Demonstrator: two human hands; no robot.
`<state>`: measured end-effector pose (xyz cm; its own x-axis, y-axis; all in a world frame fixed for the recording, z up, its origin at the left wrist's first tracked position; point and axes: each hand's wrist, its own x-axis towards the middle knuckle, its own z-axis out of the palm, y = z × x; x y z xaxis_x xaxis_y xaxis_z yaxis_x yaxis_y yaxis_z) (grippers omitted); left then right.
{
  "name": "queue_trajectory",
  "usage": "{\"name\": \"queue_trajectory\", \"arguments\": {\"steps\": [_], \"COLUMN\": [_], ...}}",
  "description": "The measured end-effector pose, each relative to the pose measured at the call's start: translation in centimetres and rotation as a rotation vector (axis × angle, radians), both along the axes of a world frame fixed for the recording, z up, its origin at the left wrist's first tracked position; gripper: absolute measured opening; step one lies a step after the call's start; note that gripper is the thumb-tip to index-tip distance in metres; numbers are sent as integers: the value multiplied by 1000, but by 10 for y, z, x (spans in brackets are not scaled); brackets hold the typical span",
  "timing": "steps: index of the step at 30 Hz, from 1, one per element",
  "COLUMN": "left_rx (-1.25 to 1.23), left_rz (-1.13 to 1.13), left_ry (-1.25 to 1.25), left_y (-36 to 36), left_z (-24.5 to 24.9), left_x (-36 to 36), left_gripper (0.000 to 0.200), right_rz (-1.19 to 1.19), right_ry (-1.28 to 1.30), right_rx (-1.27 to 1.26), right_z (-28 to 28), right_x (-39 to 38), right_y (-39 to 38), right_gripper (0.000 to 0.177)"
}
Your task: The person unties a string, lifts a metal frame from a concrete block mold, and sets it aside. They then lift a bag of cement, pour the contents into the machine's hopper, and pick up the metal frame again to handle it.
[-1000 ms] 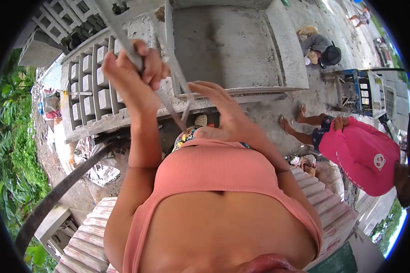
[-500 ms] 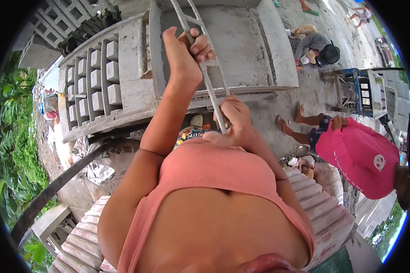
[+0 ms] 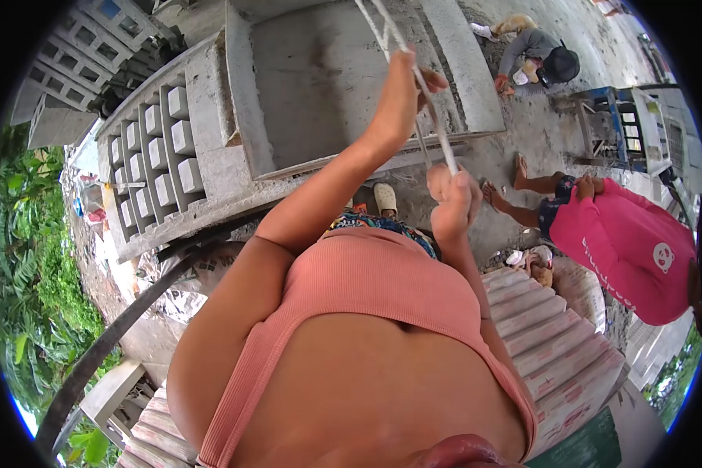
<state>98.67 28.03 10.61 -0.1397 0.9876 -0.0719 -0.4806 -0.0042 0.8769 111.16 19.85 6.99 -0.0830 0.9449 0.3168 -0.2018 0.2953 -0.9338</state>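
A long, pale grey ladder-like frame (image 3: pixel 442 139), two thin rails joined by crosspieces, slants up from my body over the shallow concrete-coated box (image 3: pixel 246 101). My left hand (image 3: pixel 398 101) is at the rail partway up, its fingers passing behind it in a loose grip. Lower down and nearer my body, my right hand (image 3: pixel 454 204) is closed round the end of the same rail, thumb up. The far end of the frame runs out of the top of the view.
A slatted concrete panel (image 3: pixel 154 148) stands left of the box, near stacked hollow blocks (image 3: pixel 78 47). A crouching person (image 3: pixel 526 58) works at the right. Someone in a pink top (image 3: pixel 624 242) stands nearby. A dark bar (image 3: pixel 109 339) crosses lower left; stacked sacks (image 3: pixel 554 335) lie behind me.
Both hands and the frame have shifted to the right, and my right hand has moved away from my chest. The left hand's grip looks looser. The view has turned slightly.
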Motion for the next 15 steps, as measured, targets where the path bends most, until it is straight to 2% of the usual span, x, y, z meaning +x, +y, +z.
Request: {"name": "queue_trajectory", "arguments": {"steps": [2,3,6,7,9,12,14,15], "left_rx": [40,42,405,402,240,213,170,343], "left_rz": [-244,-251,-367,-368,-367,-399,-429,-432], "left_ry": [149,148,796,795,660,637,601,722], "left_y": [1,-1,-10,-13,-20,-26,-29,-31], "left_z": [-12,-18,-29,-28,-29,-30,-22,-17], "left_x": [7,12,28,32,41,43,45,45], "left_gripper": [47,47,47,47,39,39,40,51], "right_rz": [-54,-101,-171,-209,-228,-252,-565,-558], "right_ry": [57,117,93,40,42,-4,-610,-611], "right_rx": [-67,-131,-163,-193,-231,-239,86,83], "right_z": [3,4,4,5,7,6,0,-1], "right_x": [14,21,38,42,45,53,61,66], "right_y": [0,1,-1,-4,-10,-22,-28,-31], "right_gripper": [40,39,39,39,38,36,32,32]}}
